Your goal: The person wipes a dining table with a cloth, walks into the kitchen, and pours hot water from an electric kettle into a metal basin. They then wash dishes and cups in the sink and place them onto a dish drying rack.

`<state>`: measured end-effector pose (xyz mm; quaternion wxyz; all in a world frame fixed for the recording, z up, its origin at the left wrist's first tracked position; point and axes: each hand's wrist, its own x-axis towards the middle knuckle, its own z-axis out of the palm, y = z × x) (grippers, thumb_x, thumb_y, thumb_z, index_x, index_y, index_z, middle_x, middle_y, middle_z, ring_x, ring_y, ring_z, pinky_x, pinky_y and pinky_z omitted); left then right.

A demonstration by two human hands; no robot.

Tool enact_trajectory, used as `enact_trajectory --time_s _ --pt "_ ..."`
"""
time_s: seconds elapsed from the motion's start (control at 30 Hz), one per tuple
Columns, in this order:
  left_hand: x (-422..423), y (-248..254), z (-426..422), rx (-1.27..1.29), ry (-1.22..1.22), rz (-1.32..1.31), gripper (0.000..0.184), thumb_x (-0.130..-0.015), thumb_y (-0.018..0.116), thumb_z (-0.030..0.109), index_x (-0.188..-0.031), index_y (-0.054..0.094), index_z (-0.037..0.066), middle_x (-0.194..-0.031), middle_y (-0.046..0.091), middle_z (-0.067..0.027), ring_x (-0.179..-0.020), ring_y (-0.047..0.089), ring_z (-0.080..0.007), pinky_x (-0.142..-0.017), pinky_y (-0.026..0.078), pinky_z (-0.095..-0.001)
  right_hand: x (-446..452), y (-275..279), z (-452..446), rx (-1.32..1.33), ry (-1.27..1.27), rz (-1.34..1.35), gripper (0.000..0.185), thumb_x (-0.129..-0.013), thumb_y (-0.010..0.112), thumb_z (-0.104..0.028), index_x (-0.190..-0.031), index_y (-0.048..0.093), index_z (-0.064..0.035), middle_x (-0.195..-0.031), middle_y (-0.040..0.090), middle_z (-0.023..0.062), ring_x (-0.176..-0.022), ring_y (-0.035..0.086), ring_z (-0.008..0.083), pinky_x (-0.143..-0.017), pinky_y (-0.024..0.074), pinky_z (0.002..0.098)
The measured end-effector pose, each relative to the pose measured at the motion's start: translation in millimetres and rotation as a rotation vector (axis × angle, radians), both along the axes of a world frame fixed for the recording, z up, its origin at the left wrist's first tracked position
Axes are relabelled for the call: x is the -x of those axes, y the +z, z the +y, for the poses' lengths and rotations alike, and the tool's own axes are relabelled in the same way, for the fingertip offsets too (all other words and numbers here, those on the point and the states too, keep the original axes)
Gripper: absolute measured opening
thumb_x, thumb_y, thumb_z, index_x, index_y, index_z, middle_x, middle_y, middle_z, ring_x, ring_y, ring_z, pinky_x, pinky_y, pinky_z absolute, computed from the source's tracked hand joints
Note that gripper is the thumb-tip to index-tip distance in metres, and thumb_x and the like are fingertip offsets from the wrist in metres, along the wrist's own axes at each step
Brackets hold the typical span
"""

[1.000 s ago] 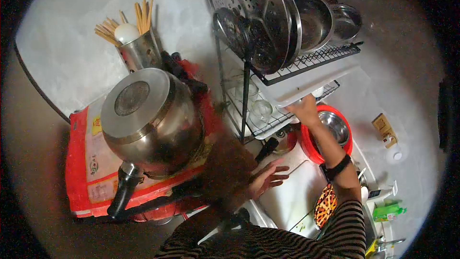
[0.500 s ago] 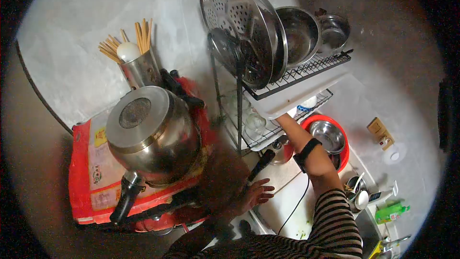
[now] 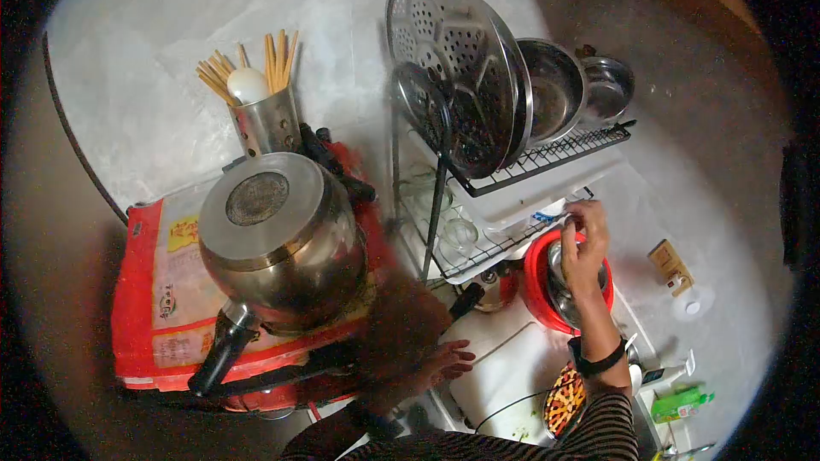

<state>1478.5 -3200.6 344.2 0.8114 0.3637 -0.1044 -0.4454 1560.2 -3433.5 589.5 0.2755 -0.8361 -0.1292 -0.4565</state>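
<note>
My right hand [image 3: 586, 239] is raised at the right end of the dish rack's lower shelf [image 3: 487, 258], above a red basin [image 3: 536, 277] with a metal bowl [image 3: 559, 290] in it. Its fingers are curled toward the thumb; what lies between them, if anything, I cannot make out. A blue-and-white dish [image 3: 547, 216] on the lower shelf is close to these fingertips. My left hand [image 3: 448, 362] is low in the middle, fingers apart and holding nothing, near a black handle [image 3: 466, 300] of a metal pot [image 3: 497, 288].
Perforated steamer plate [image 3: 436, 21], lids and pots [image 3: 555, 90] fill the rack's top. At left, an upturned metal pot [image 3: 286, 239] rests on a red bag [image 3: 137, 307], with a chopstick holder [image 3: 269, 124] behind. A green bottle [image 3: 682, 405] lies right.
My right hand has come out from under the rack's white tray and now shows over the red basin. An orange-patterned object has come into view beside the right forearm. My left hand stays low.
</note>
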Motion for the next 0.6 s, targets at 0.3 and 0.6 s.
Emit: enact_trajectory --time_s 0.3,0.6 --pt "-3.1 5.0 -3.3 0.033 -0.057 0.025 0.06 -0.085 0.055 0.037 -0.131 0.03 0.008 -0.121 0.047 -0.0078 -0.104 0.051 -0.016 -0.088 0.041 -0.0302 -54.4 -14.4 -43.7 -1.017 0.296 0.224 0.015 -0.086 0.055 -0.024 -0.087 0.047 -0.0116 -0.073 0.047 -0.0003 -0.062 0.048 0.0097 -0.055 0.0424 0.0225" --pt "-4.2 16.8 2.8 -0.006 -0.054 0.014 0.059 -0.085 0.055 0.035 -0.13 0.031 0.006 -0.121 0.047 -0.0077 -0.105 0.051 -0.017 -0.088 0.041 -0.0296 -69.5 -22.7 -59.8 -0.247 -0.083 -0.163 0.022 -0.085 0.056 -0.026 -0.092 0.047 -0.0072 -0.075 0.05 0.0045 -0.067 0.05 0.0183 -0.066 0.0436 0.0311"
